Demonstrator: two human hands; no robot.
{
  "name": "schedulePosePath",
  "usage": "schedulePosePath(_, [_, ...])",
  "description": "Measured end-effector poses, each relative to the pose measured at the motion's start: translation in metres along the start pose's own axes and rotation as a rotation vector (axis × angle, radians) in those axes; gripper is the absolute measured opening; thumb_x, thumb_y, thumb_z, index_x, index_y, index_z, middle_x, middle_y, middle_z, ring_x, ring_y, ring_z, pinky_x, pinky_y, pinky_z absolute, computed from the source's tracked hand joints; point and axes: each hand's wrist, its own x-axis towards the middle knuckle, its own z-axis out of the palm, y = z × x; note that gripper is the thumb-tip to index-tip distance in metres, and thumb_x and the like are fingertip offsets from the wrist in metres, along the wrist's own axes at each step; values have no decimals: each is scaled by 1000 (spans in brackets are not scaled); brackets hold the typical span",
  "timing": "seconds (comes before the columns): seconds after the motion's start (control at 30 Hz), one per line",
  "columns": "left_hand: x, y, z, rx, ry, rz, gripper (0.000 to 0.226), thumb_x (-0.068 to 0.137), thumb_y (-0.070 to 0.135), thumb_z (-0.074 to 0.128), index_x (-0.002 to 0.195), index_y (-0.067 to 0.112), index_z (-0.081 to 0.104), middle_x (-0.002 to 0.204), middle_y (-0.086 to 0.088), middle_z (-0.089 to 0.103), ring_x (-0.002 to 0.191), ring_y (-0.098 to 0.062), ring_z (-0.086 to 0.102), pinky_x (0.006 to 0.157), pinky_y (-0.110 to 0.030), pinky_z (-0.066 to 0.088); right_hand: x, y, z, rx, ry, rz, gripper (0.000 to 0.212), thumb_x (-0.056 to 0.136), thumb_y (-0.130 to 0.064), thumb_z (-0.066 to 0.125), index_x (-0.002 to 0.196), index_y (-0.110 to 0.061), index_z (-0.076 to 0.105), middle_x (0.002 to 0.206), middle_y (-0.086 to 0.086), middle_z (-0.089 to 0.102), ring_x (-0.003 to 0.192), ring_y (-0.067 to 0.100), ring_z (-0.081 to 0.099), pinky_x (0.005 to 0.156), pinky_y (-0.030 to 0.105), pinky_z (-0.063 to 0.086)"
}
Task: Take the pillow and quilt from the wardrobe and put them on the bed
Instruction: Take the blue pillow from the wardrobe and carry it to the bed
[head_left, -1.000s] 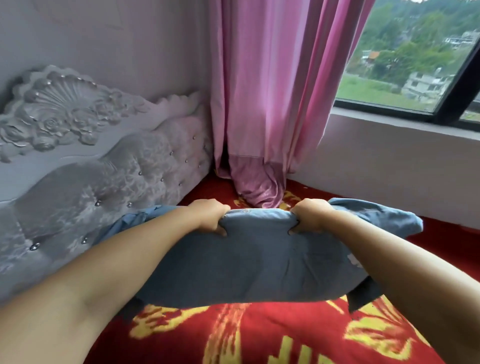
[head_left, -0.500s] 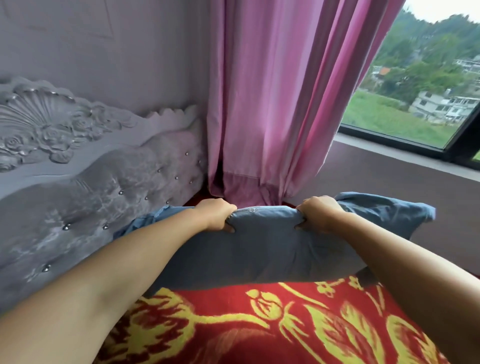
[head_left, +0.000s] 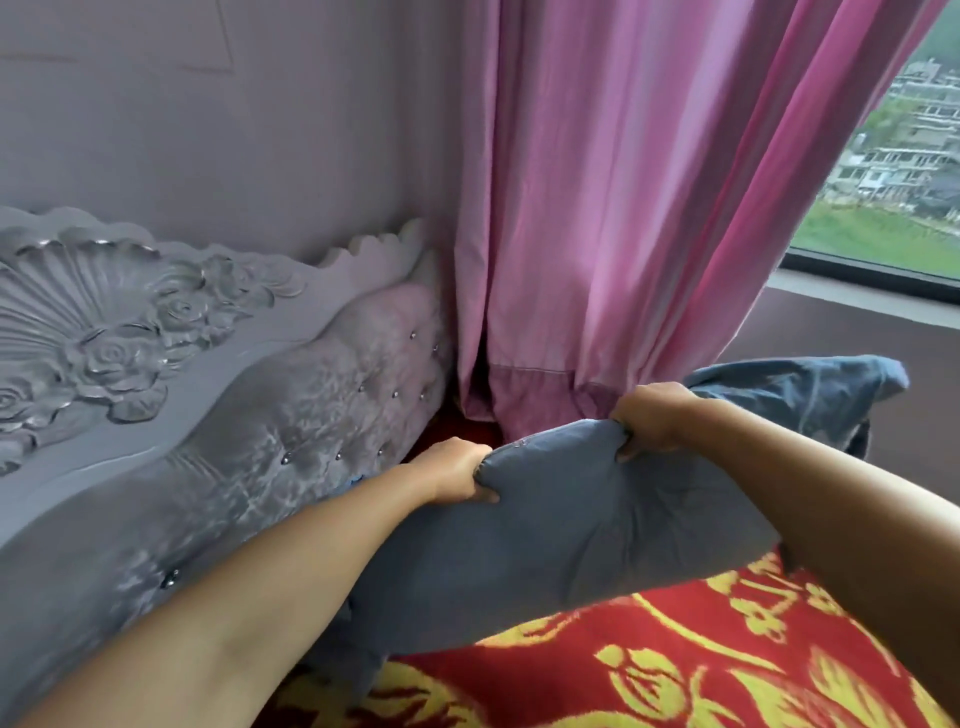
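A grey-blue pillow (head_left: 561, 545) lies across the head end of the bed, tilted with its right end higher. My left hand (head_left: 457, 470) grips the pillow's top edge near the left. Further right on the same edge, my right hand (head_left: 652, 423) pinches the fabric. Under the pillow spreads a red bed cover with yellow flower patterns (head_left: 675, 665). My forearms hide part of the pillow's left and right ends. No quilt other than this red cover is in view.
A grey carved and tufted headboard (head_left: 218, 415) runs along the left, close to the pillow. A pink curtain (head_left: 623, 208) hangs behind the pillow, down to the bed corner. A window (head_left: 893, 197) and its dark sill (head_left: 857, 317) are at the right.
The pillow and both hands have shifted right and toward the curtain, the right end lifting higher. My view has swung left and up, so more headboard shows.
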Motion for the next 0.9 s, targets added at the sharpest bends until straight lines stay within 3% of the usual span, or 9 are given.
schedulePosePath(0.2, [19, -31, -18, -216, 41, -17, 32, 73, 37, 74, 97, 20, 62, 102, 0, 68, 93, -18, 62, 63, -24, 41, 50, -3, -49, -83, -52, -54, 42, 78, -51, 67, 107, -20, 66, 107, 2, 70, 98, 25, 64, 68, 28, 44])
schedulePosePath(0.27, [26, -29, -15, -300, 74, -19, 33, 74, 34, 75, 100, 18, 64, 104, -2, 68, 93, -15, 62, 64, -22, 41, 66, 2, -62, -119, -86, -70, 44, 78, -50, 67, 109, -19, 65, 108, 2, 69, 100, 24, 63, 71, 29, 45])
schedulePosePath(0.37, [42, -23, -8, -406, 136, -45, 36, 74, 34, 75, 106, 21, 65, 108, 0, 69, 84, -7, 57, 54, -12, 35, 96, 14, -83, -143, -111, -114, 44, 76, -45, 72, 110, -18, 66, 108, 3, 70, 100, 24, 64, 78, 30, 49])
schedulePosePath(0.5, [70, -34, 1, -593, 159, -168, 46, 72, 38, 75, 113, 20, 64, 113, 0, 68, 98, -14, 63, 78, -21, 47, 162, 12, -106, -221, -129, -244, 46, 76, -41, 73, 111, -13, 66, 109, 7, 70, 100, 27, 63, 82, 29, 47])
schedulePosePath(0.6, [99, -65, 17, -712, 168, -302, 54, 71, 41, 76, 118, 20, 61, 116, 1, 67, 103, -15, 62, 87, -25, 48, 233, -13, -110, -286, -167, -339, 49, 77, -40, 73, 116, -10, 64, 108, 6, 67, 94, 26, 60, 85, 32, 48])
schedulePosePath(0.73, [139, -136, 65, -719, 119, -495, 53, 72, 44, 74, 119, 23, 60, 115, 1, 66, 101, -18, 64, 75, -23, 49, 337, -70, -63, -372, -183, -438, 52, 75, -41, 73, 118, -13, 63, 110, 3, 66, 101, 25, 61, 77, 31, 43])
schedulePosePath(0.9, [199, -236, 124, -481, 242, -665, 56, 77, 40, 72, 122, 14, 53, 126, -9, 61, 112, -26, 59, 88, -32, 47, 464, -124, 38, -302, 5, -524, 51, 76, -45, 67, 122, -23, 60, 124, 1, 64, 115, 25, 59, 95, 38, 44])
